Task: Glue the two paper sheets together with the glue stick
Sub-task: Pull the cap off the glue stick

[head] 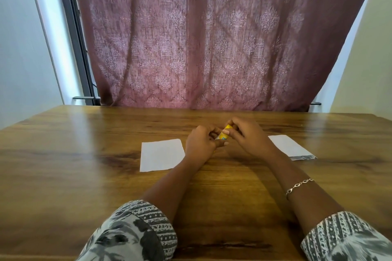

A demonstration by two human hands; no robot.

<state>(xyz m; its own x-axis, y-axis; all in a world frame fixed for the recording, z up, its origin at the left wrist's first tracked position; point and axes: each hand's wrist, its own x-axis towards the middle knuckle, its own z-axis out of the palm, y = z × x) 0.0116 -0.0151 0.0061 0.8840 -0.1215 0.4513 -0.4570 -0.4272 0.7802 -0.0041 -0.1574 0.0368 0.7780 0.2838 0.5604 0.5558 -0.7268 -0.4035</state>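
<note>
A: Where's the small yellow glue stick (224,133)?
B: Gripped between the left hand (200,142) and right hand (248,135), above the brown wooden table (63,154)
A: And the papers?
B: One white paper sheet (161,154) left, another white sheet (290,147) right

Both hands meet above the middle of the wooden counter (63,144), closed around a yellow glue stick (225,132). Left hand (200,143) grips its lower end; right hand (247,134) grips its upper end, thumb laid across the barrel. Stick tilted, upper end toward the right. White paper sheet (162,154) flat on the counter just left of the left hand. Second sheet (289,146) flat to the right, partly hidden by the right wrist. Bracelet (299,185) on the right forearm. Patterned sleeves (135,233) at near edge. Mauve curtain (201,38) behind.
</note>
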